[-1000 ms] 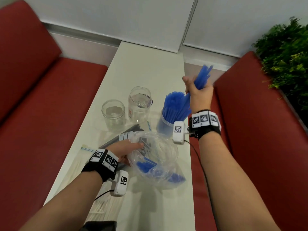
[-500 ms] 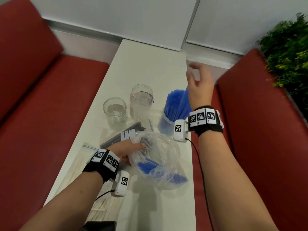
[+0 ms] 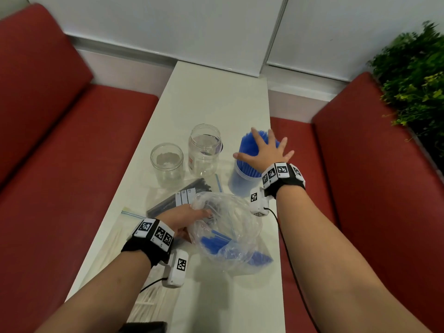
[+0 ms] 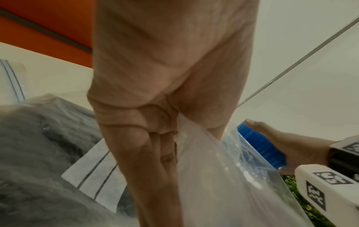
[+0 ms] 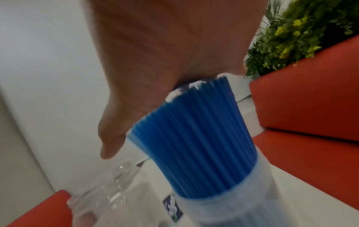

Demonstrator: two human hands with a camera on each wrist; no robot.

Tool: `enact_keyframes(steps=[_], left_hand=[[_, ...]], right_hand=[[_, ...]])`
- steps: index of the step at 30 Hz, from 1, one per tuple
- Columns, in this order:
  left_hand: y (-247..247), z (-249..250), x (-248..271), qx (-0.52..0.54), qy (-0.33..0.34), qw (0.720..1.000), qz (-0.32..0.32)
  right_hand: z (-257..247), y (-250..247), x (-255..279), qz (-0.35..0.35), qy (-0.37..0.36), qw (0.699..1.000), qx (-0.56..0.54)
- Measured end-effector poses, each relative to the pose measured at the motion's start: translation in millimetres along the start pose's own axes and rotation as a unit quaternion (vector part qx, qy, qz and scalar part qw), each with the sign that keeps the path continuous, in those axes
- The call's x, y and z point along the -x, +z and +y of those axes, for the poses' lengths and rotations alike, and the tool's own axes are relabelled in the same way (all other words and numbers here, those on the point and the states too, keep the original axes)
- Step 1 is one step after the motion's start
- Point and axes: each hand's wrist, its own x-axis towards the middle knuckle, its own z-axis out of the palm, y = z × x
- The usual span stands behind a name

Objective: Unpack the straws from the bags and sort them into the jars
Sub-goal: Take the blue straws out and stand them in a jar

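A jar (image 3: 237,183) (image 5: 242,199) packed with upright blue straws (image 3: 247,152) (image 5: 196,138) stands at the table's right edge. My right hand (image 3: 264,150) (image 5: 165,53) lies flat on the straw tops with spread, straight fingers. Nearer me, my left hand (image 3: 185,219) (image 4: 155,122) pinches the rim of a clear plastic bag (image 3: 225,227) (image 4: 223,176) that holds a few blue straws (image 3: 216,241). Two empty clear jars (image 3: 167,164) (image 3: 204,150) stand left of the filled one.
A bag of black straws (image 3: 180,200) (image 4: 38,145) lies beside my left hand, and a bag of white straws (image 3: 115,239) sits at the table's left edge. Red benches (image 3: 60,164) flank the narrow white table (image 3: 216,97); a green plant (image 3: 413,80) is far right.
My right hand dropped its bundle of blue straws into the jar, opened above it, then came down flat onto the straw tops. The left hand kept holding the bag.
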Motion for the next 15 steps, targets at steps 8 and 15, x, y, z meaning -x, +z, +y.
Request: enact_keyframes(steps=[8, 15], left_hand=[[0, -1, -1, -0.006, 0.005, 1.0, 0.0], [-2, 2, 1, 0.024, 0.025, 0.999, -0.024]], right_hand=[[0, 10, 7, 0.0, -0.12, 0.99, -0.08], [-12, -12, 44, 0.192, -0.129, 0.954, -0.189]])
